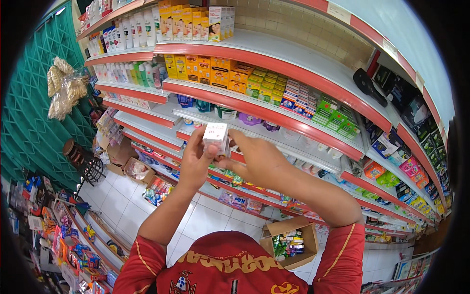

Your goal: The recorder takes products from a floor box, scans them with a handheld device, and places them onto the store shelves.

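A small white box [216,132] with red print on its top is held up before the shelves. My left hand [196,159] is closed around its left and near side, the thumb pressed against the front. From the right, my right hand [252,153] curls its fingers on the box's right side and lower edge. Fingers hide the box's lower part. Just behind the hands runs a shelf with a violet tub [249,119] and other jars. On the shelf above stand orange boxes [198,68], yellow-green boxes [264,85] and green boxes [337,117].
An open cardboard carton [313,240] of small packs stands on the white tiled floor [203,218]. A black handled object [369,87] lies on the upper right shelf. Stocked racks [73,245] stand at lower left, near a green folding gate [29,108] and brown stools [78,152].
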Motion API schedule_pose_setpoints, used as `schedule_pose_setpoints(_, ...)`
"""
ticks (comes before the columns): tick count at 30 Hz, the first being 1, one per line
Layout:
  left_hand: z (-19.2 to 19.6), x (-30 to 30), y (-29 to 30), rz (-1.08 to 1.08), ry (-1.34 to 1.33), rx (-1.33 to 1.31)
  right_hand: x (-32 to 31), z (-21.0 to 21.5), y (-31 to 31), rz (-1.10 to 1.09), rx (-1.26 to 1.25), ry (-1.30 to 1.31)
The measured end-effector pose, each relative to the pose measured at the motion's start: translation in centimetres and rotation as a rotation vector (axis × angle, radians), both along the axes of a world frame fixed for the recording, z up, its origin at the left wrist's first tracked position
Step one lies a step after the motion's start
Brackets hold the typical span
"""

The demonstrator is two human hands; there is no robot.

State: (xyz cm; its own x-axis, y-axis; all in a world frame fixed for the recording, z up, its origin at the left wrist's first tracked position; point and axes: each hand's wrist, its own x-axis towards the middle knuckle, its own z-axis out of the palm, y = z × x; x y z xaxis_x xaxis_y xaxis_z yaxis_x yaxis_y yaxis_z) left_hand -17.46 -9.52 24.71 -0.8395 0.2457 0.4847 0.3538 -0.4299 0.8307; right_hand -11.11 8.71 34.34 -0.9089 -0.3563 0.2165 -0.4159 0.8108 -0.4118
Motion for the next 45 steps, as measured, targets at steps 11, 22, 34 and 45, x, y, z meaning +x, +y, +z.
schedule_pose_setpoints(11, 3.1, -6.0, -5.4, -0.14, 0.182, -0.178, -5.3, -0.3, -3.3, 0.048, -0.25, 0.178)
schedule_pose_setpoints(22, 4.5, -12.2, -7.4, -0.092, 0.146, -0.331, -10.9, 10.8, 0.9, -0.103, -0.636, -0.098)
schedule_pose_setpoints(34, 17.5, -28.5, 3.5, 0.878, 1.107, -0.523, -31.5, 19.9, 11.9, -0.482, -0.145, 0.103)
schedule_pose_setpoints(45, 18.2, -32.2, 6.0, 1.056, 1.141, -0.426, -39.3, 19.3, 12.9, -0.297, -0.193, -0.118)
